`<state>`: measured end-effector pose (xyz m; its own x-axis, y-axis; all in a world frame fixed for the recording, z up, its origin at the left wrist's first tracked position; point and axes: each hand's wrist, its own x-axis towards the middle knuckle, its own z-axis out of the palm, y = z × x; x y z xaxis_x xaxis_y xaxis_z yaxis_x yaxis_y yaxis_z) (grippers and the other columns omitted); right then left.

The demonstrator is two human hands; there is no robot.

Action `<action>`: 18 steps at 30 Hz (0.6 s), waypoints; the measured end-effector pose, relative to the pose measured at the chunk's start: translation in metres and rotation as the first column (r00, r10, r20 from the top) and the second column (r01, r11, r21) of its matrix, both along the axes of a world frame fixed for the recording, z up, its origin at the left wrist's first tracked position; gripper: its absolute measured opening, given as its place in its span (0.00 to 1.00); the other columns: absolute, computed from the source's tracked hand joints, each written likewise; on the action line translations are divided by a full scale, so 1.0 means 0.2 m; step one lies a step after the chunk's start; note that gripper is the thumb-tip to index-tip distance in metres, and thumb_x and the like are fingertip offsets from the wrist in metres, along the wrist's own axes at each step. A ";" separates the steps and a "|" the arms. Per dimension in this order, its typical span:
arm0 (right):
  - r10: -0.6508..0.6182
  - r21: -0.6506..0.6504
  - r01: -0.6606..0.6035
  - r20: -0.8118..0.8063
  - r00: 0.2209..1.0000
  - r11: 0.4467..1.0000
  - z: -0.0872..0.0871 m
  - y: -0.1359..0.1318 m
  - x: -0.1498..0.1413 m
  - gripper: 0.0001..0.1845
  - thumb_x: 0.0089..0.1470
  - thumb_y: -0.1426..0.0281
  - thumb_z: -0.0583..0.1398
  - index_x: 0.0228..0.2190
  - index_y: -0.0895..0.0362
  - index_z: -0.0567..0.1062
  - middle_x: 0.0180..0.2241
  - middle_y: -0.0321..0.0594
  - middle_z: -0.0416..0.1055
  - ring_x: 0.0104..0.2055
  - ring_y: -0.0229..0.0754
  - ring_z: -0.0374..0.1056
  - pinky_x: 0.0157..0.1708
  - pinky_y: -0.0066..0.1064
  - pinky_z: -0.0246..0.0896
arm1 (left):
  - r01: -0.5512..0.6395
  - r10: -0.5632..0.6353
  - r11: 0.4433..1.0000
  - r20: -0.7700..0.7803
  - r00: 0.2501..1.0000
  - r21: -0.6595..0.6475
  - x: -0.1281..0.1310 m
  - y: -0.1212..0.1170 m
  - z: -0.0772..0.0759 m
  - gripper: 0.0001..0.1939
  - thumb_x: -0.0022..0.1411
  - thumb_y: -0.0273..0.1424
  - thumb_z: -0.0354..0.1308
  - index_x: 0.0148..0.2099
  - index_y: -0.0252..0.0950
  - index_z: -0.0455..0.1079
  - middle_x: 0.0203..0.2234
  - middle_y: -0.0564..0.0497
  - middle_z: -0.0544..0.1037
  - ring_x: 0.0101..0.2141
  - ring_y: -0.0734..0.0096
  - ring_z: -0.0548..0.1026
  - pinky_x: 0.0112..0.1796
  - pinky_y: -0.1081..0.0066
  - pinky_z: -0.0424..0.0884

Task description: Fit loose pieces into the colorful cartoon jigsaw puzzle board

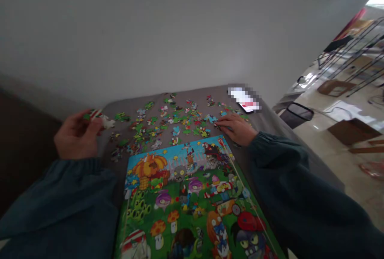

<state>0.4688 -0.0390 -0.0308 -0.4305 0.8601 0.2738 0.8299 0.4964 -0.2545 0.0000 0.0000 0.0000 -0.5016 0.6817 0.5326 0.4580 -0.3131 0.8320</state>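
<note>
The loose jigsaw pieces (177, 121) are lying scattered across a grey cloth-covered table (265, 121), just above a large cartoon puzzle picture (186, 195); the person's left hand (77, 135) is curling narrowly, its fingers (91, 128) pinching a red, white and green piece (97, 115) up off the table; the right hand (235, 128) is lying palm down and loosely open, its fingertips (220, 122) touching pieces at the far edge of the picture; a smartphone (247, 108), partly blurred out, is lying beyond that hand; dark sleeves (279, 155) are covering both forearms; a black mesh wastebasket (296, 114) is standing on the tiled floor (339, 115) beyond the table.
</note>
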 end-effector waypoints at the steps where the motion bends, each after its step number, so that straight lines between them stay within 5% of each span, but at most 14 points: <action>1: -0.017 0.006 0.017 0.009 1.000 1.000 0.00 0.00 0.00 0.18 0.67 0.72 0.57 0.52 0.56 0.83 0.52 0.51 0.79 0.55 0.55 0.73 0.59 0.53 0.67 | 0.004 -0.004 1.000 0.013 1.000 -0.001 0.00 0.00 0.00 0.23 0.50 0.30 0.68 0.51 0.34 0.80 0.28 0.55 0.79 0.23 0.79 0.73 0.25 0.77 0.70; 12: -0.158 0.011 0.158 0.155 0.975 0.987 -0.03 -0.02 -0.10 0.30 0.61 0.80 0.53 0.57 0.49 0.80 0.60 0.50 0.72 0.60 0.62 0.62 0.56 0.56 0.62 | 0.079 -0.083 0.993 -0.040 0.996 -0.085 -0.01 -0.06 0.01 0.21 0.57 0.45 0.68 0.51 0.46 0.77 0.32 0.60 0.81 0.28 0.77 0.78 0.30 0.72 0.74; 18: -0.035 -0.037 0.042 0.170 0.985 0.998 -0.04 -0.03 -0.11 0.36 0.58 0.82 0.51 0.63 0.51 0.74 0.56 0.52 0.72 0.57 0.58 0.62 0.53 0.51 0.62 | 0.085 -0.090 0.991 -0.044 0.995 -0.103 -0.01 -0.06 0.00 0.22 0.59 0.45 0.67 0.54 0.46 0.77 0.34 0.59 0.81 0.29 0.78 0.76 0.32 0.72 0.73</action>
<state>0.4472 -0.0448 -0.0382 -0.4338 0.8858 0.1645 0.8810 0.4553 -0.1285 -0.0014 -0.0114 0.0000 -0.4127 0.7731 0.4816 0.4732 -0.2698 0.8386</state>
